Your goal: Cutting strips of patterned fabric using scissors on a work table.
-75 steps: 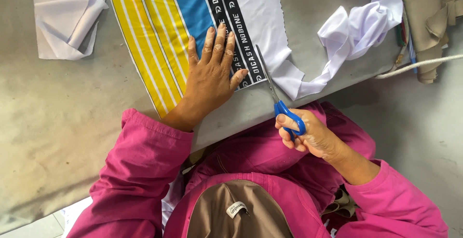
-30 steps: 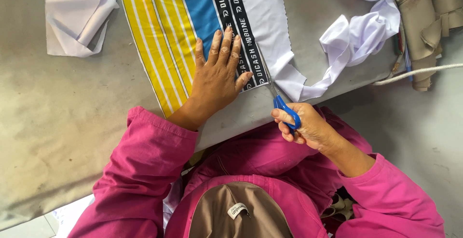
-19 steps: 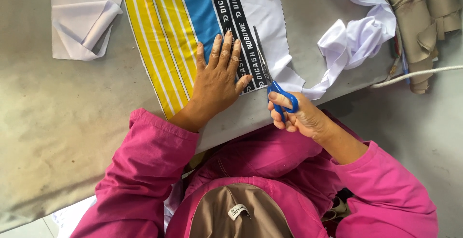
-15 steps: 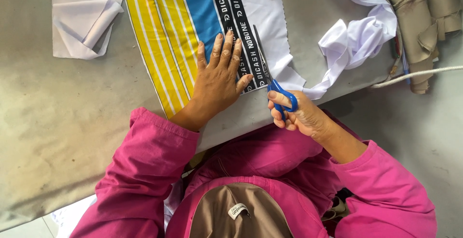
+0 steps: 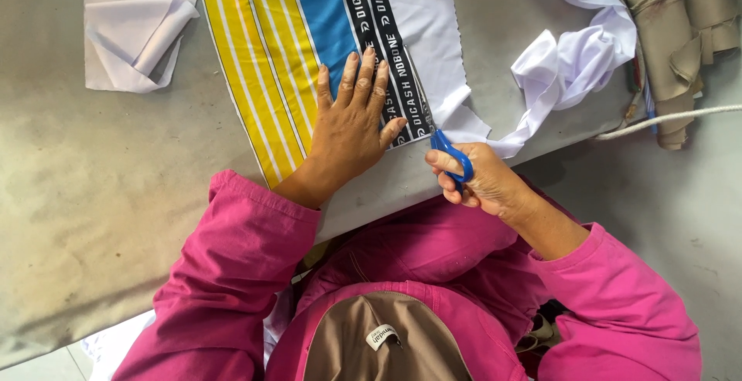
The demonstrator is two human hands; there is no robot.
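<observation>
I am working at a grey table (image 5: 100, 195) with a worn, stained top; its near edge runs slantwise across my lap, and beyond it on the right is a bare grey floor (image 5: 680, 195). My left hand (image 5: 352, 122) lies open and flat, fingers spread, pressing down on the striped cloth (image 5: 270, 49), which is spread on the table with yellow, blue, black and white bands running away from me. My right hand (image 5: 479, 180) is closed around the blue handles of the scissors (image 5: 450, 153), just beside the cloth's white edge at the table's rim. A loose white strip (image 5: 572, 64) trails off to the right. A folded white piece (image 5: 135, 37) lies at the far left. Rolled tan fabric (image 5: 672, 33) and a white cord (image 5: 672, 118) sit at the right edge, cut off by the frame. The scissor blades are mostly hidden, so I cannot tell whether they are open.
</observation>
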